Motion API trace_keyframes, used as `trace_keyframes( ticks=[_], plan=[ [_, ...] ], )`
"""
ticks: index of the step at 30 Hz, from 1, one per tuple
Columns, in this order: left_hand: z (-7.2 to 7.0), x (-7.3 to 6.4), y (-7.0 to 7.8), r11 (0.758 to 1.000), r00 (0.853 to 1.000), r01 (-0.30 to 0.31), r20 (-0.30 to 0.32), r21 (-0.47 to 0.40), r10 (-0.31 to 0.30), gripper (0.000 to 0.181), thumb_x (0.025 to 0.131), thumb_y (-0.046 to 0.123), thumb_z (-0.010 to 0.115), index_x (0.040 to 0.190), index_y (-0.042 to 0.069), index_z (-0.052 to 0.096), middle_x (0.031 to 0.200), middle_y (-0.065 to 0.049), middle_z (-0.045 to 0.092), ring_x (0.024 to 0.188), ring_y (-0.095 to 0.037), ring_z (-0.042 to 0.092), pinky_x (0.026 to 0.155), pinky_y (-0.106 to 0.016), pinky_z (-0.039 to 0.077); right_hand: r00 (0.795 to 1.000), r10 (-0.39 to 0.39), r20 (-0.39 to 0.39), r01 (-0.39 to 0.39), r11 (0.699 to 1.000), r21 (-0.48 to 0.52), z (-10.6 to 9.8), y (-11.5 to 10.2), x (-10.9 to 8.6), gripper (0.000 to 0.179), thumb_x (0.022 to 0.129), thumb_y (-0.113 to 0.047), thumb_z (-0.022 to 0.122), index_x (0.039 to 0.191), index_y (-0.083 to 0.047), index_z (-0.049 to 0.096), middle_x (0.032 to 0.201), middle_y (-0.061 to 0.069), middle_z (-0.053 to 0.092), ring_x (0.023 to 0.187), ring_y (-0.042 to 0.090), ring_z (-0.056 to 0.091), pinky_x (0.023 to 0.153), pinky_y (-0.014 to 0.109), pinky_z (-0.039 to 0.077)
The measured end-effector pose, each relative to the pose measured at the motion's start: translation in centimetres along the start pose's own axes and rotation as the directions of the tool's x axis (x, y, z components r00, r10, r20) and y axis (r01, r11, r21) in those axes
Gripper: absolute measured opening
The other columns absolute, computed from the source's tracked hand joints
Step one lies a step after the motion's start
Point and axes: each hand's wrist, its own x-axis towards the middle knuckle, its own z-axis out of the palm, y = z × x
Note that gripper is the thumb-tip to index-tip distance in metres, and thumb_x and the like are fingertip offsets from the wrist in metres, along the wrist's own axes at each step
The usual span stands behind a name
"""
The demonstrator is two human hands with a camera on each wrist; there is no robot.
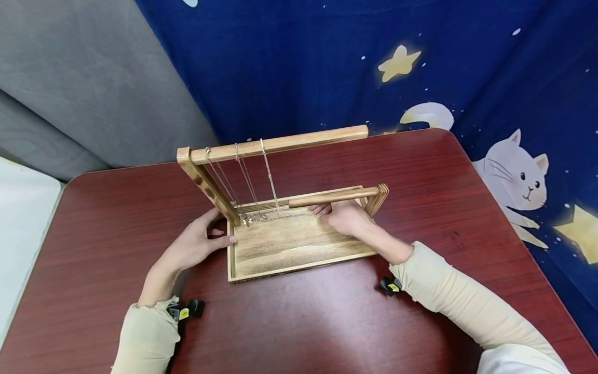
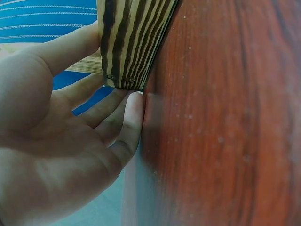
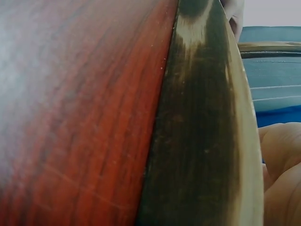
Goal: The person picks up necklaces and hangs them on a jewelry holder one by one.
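A wooden jewelry stand [image 1: 275, 143] with a tray base [image 1: 299, 244] stands on the table. Several thin necklaces [image 1: 268, 171] hang from its upper bar, their pendants [image 1: 247, 219] gathered at the tray's left back. My left hand [image 1: 193, 244] grips the tray's left end, thumb over the rim and fingers behind; the left wrist view shows the striped end wall [image 2: 131, 42] between them. Under the lower bar [image 1: 331, 196], my right hand [image 1: 348, 218] reaches into the tray. Its curled fingers hold the right end of a loose necklace chain [image 1: 303, 214]; the fingertips are partly hidden.
The red-brown table [image 1: 299, 322] extends around the stand. Behind it hang a blue curtain [image 1: 289, 62] with stars and a cat, and a grey curtain [image 1: 103, 78]. A small black device [image 1: 187, 310] is strapped at each wrist.
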Motion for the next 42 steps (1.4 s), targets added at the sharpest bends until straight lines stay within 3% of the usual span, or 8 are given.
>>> trace_keyframes(
  ticks=[3,11,20,28,31,37,42],
  plan=[
    [0.0,-0.1,0.0,1.0,1.0,0.005,0.002,0.003,-0.005,0.084,0.095,0.026,0.07,0.159,0.006,0.02,0.156,-0.018,0.033,0.117,-0.034,0.057,0.096,-0.048,0.046,0.999,-0.051,0.0,0.051,0.998,0.04,0.1,0.1,0.1,0.032,0.08,0.005,0.055,0.102,-0.011,0.072,0.097,0.0,0.072,0.076,0.007,0.054,0.068,0.021,0.044],
    [0.0,0.0,0.0,1.0,1.0,0.01,-0.008,0.014,-0.01,0.083,0.094,0.026,0.071,0.158,0.005,0.022,0.153,-0.018,0.037,0.114,-0.032,0.059,0.094,-0.045,0.047,1.0,-0.02,0.011,0.02,0.999,0.032,0.3,0.2,0.3,0.03,0.08,0.004,0.055,0.096,-0.013,0.074,0.094,-0.003,0.07,0.071,0.006,0.046,0.063,0.018,0.037],
    [0.0,-0.1,0.2,1.0,1.0,0.025,0.0,0.004,-0.025,0.082,0.093,0.027,0.072,0.157,0.007,0.025,0.151,-0.016,0.041,0.114,-0.03,0.06,0.093,-0.042,0.047,1.0,0.009,0.014,-0.008,1.0,-0.016,0.4,0.2,0.1,0.011,0.086,-0.008,0.071,0.092,-0.016,0.076,0.085,-0.008,0.068,0.071,0.005,0.051,0.066,0.022,0.042],
    [-0.1,-0.1,0.3,1.0,1.0,0.028,0.004,0.011,-0.028,0.082,0.093,0.026,0.072,0.157,0.005,0.024,0.151,-0.018,0.042,0.114,-0.031,0.06,0.091,-0.039,0.048,1.0,-0.011,0.022,0.013,0.994,-0.107,0.4,-0.1,-0.3,0.016,0.089,-0.009,0.066,0.087,-0.021,0.076,0.078,-0.011,0.064,0.06,0.005,0.042,0.057,0.023,0.034],
    [-0.1,-0.2,0.3,1.0,1.0,0.025,0.004,0.014,-0.025,0.083,0.094,0.027,0.072,0.157,0.005,0.023,0.151,-0.018,0.041,0.114,-0.031,0.06,0.092,-0.041,0.048,1.0,-0.013,0.028,0.016,0.997,-0.082,0.3,-0.3,-0.4,0.01,0.091,-0.013,0.069,0.088,-0.02,0.075,0.079,-0.01,0.065,0.064,0.005,0.047,0.061,0.024,0.039],
    [-0.2,-0.2,0.4,1.0,1.0,0.016,0.0,0.012,-0.016,0.084,0.094,0.027,0.072,0.158,0.006,0.021,0.152,-0.017,0.04,0.114,-0.031,0.06,0.095,-0.046,0.046,0.999,-0.016,0.035,0.019,0.995,-0.096,-0.3,-0.8,-0.7,0.008,0.094,-0.023,0.068,0.097,-0.021,0.075,0.091,-0.005,0.069,0.085,0.011,0.062,0.083,0.035,0.05],
    [-0.2,-0.1,0.3,1.0,1.0,0.011,-0.001,0.004,-0.011,0.085,0.094,0.027,0.072,0.158,0.006,0.021,0.151,-0.016,0.041,0.113,-0.03,0.06,0.094,-0.045,0.046,0.999,-0.023,0.039,0.029,0.99,-0.141,-0.6,-1.1,-1.1,0.016,0.097,-0.03,0.064,0.1,-0.016,0.071,0.088,0.0,0.066,0.077,0.014,0.057,0.081,0.04,0.051]
  ],
)
